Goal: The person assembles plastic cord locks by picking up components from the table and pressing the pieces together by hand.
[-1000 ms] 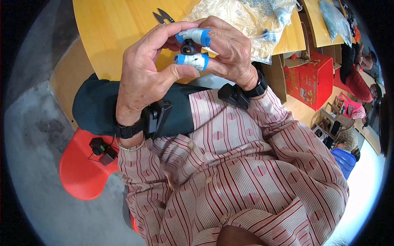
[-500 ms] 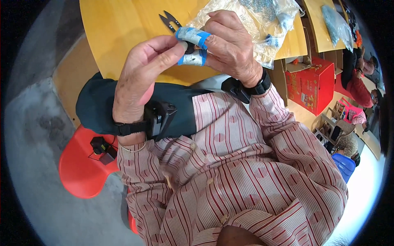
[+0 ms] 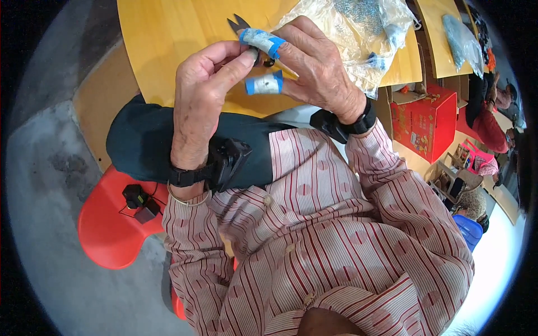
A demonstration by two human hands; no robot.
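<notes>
My left hand (image 3: pixel 204 84) pinches a small dark piece between thumb and forefinger; its kind is too small and covered to make out. Close by on the right, my right hand (image 3: pixel 319 67) has thumb and forefinger spread apart, each tip wrapped in blue and white tape (image 3: pixel 264 83). The taped forefinger reaches over the left fingertips, while the taped thumb stays below them, apart. Thread snips (image 3: pixel 237 23) with dark blades point away just beyond my fingers, partly hidden by them.
A crumpled clear plastic bag (image 3: pixel 336 42) with small bluish pieces lies on the yellow table (image 3: pixel 168 33). At right are another bag (image 3: pixel 460 42), a red box (image 3: pixel 428 123) and other people. A red chair (image 3: pixel 106 229) at left bears black devices (image 3: pixel 135 197).
My right thumb has come away from the dark piece and dropped lower, opening a gap to the forefinger. My left hand still pinches the piece and has shifted slightly right.
</notes>
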